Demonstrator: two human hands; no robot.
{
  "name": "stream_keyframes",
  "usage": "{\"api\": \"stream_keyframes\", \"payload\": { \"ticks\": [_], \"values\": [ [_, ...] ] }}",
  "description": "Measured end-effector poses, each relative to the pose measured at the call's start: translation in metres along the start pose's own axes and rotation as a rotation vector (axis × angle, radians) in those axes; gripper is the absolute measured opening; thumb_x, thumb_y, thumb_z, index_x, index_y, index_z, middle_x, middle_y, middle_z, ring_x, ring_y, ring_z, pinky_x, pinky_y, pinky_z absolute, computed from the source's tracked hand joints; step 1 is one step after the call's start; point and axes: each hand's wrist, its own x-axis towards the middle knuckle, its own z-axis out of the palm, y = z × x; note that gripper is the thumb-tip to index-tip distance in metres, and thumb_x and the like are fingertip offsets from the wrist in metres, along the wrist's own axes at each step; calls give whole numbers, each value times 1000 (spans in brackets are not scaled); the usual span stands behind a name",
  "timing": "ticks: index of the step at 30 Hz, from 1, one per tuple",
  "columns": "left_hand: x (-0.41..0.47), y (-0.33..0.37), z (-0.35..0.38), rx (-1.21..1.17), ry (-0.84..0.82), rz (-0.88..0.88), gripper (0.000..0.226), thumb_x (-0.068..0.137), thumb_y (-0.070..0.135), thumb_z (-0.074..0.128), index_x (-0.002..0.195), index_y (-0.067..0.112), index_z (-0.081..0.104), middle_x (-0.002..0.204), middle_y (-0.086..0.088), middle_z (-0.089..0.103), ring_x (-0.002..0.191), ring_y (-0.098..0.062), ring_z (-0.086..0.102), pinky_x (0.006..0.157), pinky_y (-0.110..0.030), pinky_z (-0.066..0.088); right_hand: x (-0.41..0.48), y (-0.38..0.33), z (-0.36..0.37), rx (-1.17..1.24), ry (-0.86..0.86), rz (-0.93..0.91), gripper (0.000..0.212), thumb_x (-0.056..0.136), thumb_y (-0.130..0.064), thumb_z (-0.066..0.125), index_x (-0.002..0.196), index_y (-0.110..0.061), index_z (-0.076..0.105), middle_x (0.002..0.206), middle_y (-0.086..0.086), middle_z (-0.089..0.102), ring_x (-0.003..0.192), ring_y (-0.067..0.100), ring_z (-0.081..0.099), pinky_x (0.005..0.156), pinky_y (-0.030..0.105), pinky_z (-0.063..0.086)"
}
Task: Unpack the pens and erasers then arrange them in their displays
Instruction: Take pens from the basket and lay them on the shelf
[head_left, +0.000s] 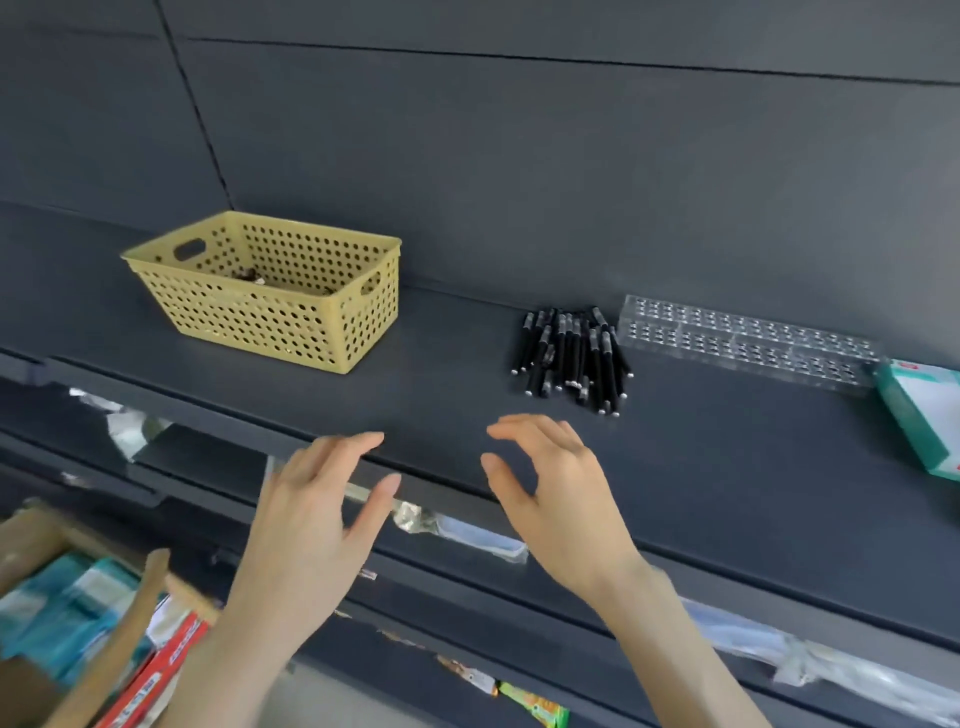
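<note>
Black pens (574, 358) with silver ends lie in a loose heap on the shelf (441, 374), mostly pointing front to back. Just right of them, a clear display (748, 343) with rows of holes sits lengthwise at the shelf's rear.

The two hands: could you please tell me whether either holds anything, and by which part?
Nothing is held. The left hand and the right hand hover with fingers spread above the front of the shelf, apart from the black pens.

Left hand (317, 499), right hand (556, 483) raised, fingers relaxed.
</note>
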Motion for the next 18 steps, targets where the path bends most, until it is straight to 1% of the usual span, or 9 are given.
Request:
{"api": "stream_keyframes", "payload": {
  "ticks": [2, 5, 7, 9, 11, 14, 16, 18],
  "values": [
    [22, -17, -8, 21, 0, 24, 41, 84, 33, 54, 114, 7, 63, 106, -6, 66, 94, -30, 65, 79, -54, 52, 23, -8, 12, -3, 18, -13, 30, 94, -28, 52, 122, -18, 58, 127, -11, 54, 111, 9, 45, 84, 22, 43],
    [59, -43, -17, 44, 23, 84, 39, 85, 31, 55, 114, 7, 64, 104, -5, 66, 84, -25, 63, 77, -50, 53, 61, -15, 32, 1, 45, -29, 30, 94, -26, 53, 122, -17, 58, 125, -9, 55, 113, 11, 46, 86, 26, 45],
    [82, -60, -21, 42, 40, 107, 33, 84, 25, 61, 112, 7, 65, 104, -4, 66, 68, -12, 55, 76, -47, 52, 87, -20, 45, 0, 55, -45, 30, 94, -25, 54, 122, -16, 58, 125, -7, 56, 110, 12, 47, 81, 26, 47],
    [105, -77, -27, 26, 39, 110, 30, 83, 19, 67, 111, 8, 65, 104, -2, 66, 61, -6, 46, 75, -44, 50, 115, -26, 56, 4, 64, -56, 30, 93, -24, 55, 121, -14, 59, 123, -6, 57, 107, 14, 49, 78, 26, 47],
    [129, -94, -34, 16, 43, 126, 30, 82, 17, 68, 111, 9, 65, 105, -2, 66, 62, -5, 45, 73, -42, 50, 144, -33, 65, 9, 81, -70, 29, 92, -23, 56, 119, -13, 60, 121, -5, 58, 107, 14, 50, 78, 28, 48],
    [162, -120, -46, -10, 112, 147, 31, 84, 23, 64, 112, 10, 65, 107, 0, 63, 61, -5, 42, 66, -36, 47, 187, -46, 78, 9, 95, -109, 27, 91, -22, 57, 117, -13, 61, 118, -4, 60, 108, 15, 51, 85, 28, 46],
    [180, -139, -55, -26, 146, 136, 31, 86, 27, 60, 113, 13, 65, 106, 4, 60, 65, -6, 46, 65, -31, 44, 210, -56, 88, 16, 93, -129, 27, 91, -22, 57, 116, -13, 62, 116, -4, 60, 108, 14, 52, 89, 28, 44],
    [197, -159, -63, -23, 141, 123, 31, 86, 29, 59, 113, 15, 64, 106, 4, 60, 68, -8, 50, 65, -26, 42, 231, -66, 99, 16, 80, -138, 27, 91, -22, 57, 117, -14, 61, 115, -4, 60, 106, 14, 52, 90, 29, 45]
  ]
}}
